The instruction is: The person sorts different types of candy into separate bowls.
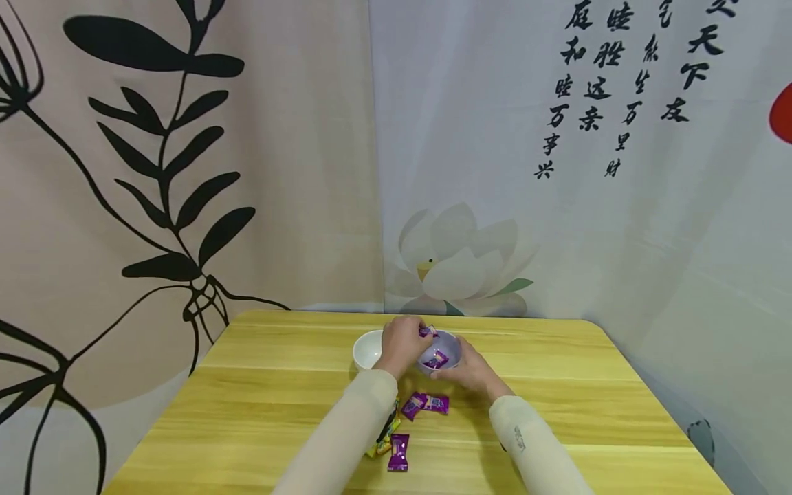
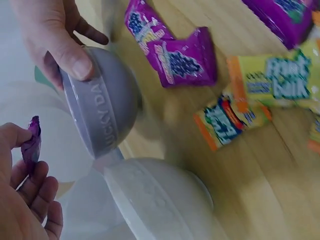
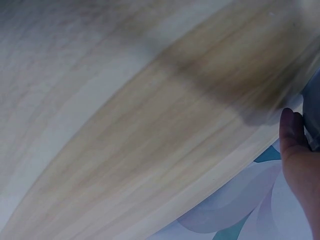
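My left hand [image 1: 402, 346] pinches a purple-wrapped candy [image 2: 32, 146] between thumb and fingers, above the lavender bowl [image 1: 450, 348]. My right hand [image 1: 475, 373] grips that bowl from its right side, thumb on the outer wall in the left wrist view. Another purple candy [image 1: 436, 359] lies inside it. Just left of the lavender bowl, partly behind my left hand, stands a white bowl [image 1: 366, 349]. In the right wrist view only part of the right hand [image 3: 300, 160] and an edge of the bowl [image 3: 312, 110] show.
Two purple candies [image 1: 425, 403] lie in front of the bowls, and a third purple candy [image 1: 399, 454] lies nearer the person. Several yellow candies [image 1: 386, 438] are partly hidden by the left sleeve. The wooden table [image 1: 557, 385] ends at a printed cloth backdrop [image 1: 315, 172].
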A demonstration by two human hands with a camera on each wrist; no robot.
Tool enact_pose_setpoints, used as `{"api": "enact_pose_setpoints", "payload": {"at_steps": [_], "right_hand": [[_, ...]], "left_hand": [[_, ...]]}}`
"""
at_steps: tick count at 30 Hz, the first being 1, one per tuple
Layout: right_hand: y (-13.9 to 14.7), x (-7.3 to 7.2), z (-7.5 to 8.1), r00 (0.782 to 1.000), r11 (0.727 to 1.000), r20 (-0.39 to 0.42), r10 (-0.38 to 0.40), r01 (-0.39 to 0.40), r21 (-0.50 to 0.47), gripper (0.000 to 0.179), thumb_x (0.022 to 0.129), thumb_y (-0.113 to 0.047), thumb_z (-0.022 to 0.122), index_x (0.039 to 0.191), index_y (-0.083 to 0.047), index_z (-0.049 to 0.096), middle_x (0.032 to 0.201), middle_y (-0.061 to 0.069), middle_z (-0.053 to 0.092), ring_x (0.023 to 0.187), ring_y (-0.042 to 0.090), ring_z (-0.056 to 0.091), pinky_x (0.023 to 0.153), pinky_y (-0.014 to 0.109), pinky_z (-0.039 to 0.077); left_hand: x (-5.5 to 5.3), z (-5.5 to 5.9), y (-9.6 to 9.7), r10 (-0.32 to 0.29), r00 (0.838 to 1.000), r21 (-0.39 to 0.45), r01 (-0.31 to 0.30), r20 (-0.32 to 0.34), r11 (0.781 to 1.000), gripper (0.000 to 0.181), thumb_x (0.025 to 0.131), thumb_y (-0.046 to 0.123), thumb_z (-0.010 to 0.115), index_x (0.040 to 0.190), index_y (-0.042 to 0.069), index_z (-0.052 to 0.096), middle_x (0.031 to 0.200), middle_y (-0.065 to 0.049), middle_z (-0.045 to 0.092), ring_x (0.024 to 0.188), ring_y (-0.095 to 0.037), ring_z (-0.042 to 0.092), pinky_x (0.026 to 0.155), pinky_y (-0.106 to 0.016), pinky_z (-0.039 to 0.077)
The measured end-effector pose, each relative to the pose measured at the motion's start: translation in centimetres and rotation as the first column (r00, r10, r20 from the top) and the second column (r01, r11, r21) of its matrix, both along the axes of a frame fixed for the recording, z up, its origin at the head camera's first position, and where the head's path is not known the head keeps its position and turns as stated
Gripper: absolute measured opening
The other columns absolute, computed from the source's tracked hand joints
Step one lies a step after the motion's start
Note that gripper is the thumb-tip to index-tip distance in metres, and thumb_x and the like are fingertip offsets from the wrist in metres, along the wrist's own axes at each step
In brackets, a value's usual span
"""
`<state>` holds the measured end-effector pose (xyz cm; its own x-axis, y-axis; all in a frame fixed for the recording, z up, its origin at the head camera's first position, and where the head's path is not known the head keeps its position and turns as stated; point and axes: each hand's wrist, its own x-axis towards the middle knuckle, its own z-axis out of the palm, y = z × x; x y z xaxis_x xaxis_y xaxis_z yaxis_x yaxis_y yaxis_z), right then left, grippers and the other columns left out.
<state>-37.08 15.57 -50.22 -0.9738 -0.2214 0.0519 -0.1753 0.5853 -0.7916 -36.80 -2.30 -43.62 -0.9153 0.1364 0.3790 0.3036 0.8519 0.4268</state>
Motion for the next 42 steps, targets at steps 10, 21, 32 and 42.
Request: {"api": "enact_pose_setpoints", "payload": {"at_steps": [10,21,32,42], "right_hand": [[-0.1,-0.3,0.0,1.000,1.000,0.000,-0.003,0.003,0.026,0.113,0.071,-0.041,0.089,0.154,0.000,0.024,0.137,0.019,0.050,0.119,0.034,0.053,0.101,0.052,0.044],[-0.1,0.0,0.1,1.000,1.000,0.009,-0.001,0.001,0.002,0.114,0.071,-0.041,0.089,0.154,0.001,0.022,0.142,0.020,0.046,0.124,0.036,0.050,0.105,0.055,0.039],[0.0,0.0,0.0,1.000,1.000,0.014,-0.002,0.001,0.014,0.115,0.071,-0.042,0.089,0.154,0.001,0.022,0.145,0.023,0.043,0.126,0.040,0.047,0.106,0.056,0.038],[0.1,0.1,0.1,1.000,1.000,0.023,-0.014,0.014,0.021,0.117,0.070,-0.044,0.089,0.154,0.001,0.022,0.147,0.024,0.041,0.129,0.044,0.044,0.107,0.060,0.035]], "left_hand": [[0.1,0.1,0.0,-0.034,0.999,-0.033,0.035,0.035,0.999,0.038,0.091,0.033,0.072,0.120,0.009,0.070,0.113,-0.009,0.069,0.107,-0.029,0.063,0.094,-0.045,0.048],[0.8,0.5,-0.7,-0.059,0.998,-0.050,0.060,0.015,0.997,0.036,0.090,0.034,0.074,0.117,0.010,0.071,0.114,-0.007,0.069,0.105,-0.027,0.063,0.093,-0.044,0.049],[2.8,0.7,-1.9,-0.111,0.993,-0.010,0.112,0.044,0.994,0.038,0.090,0.038,0.073,0.116,0.010,0.071,0.113,-0.006,0.068,0.105,-0.025,0.062,0.093,-0.043,0.050],[5.5,0.1,-3.6,-0.214,0.974,-0.007,0.215,0.071,0.977,0.034,0.089,0.032,0.075,0.115,0.010,0.071,0.105,-0.004,0.068,0.099,-0.020,0.060,0.088,-0.041,0.050]]}}
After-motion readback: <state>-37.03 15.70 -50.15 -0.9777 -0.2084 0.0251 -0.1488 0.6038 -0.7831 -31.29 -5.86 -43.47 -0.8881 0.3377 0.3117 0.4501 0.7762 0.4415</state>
